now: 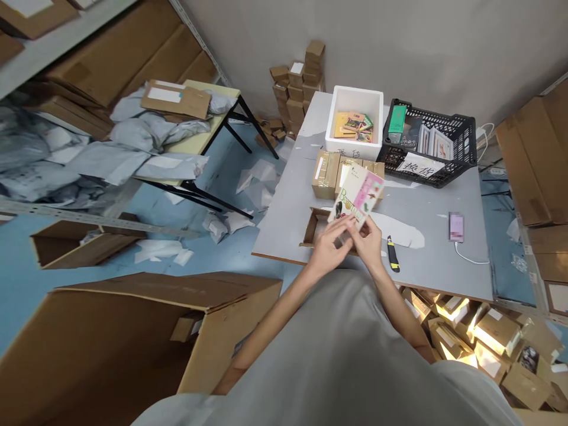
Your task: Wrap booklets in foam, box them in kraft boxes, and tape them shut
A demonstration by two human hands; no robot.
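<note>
Both hands hold a flat card box (357, 195) with a pink band, small pictures and green lettering, tilted up above the table's front edge. My left hand (332, 245) grips its lower left edge, and my right hand (367, 241) pinches the lower right corner. Below and behind the hands lies an open small cardboard box (314, 228), partly hidden. Several taped cardboard boxes (327, 173) stand just beyond the card box. A yellow and black utility knife (393, 254) rests on the table to the right of my right hand.
On the grey table (444, 272) stand a white foam box (332, 118) with colourful packs and a black crate (465, 142) with books. A phone (456, 228) lies on a cable. A large open carton (239, 319) is at my left; parcels (492, 331) pile up at right.
</note>
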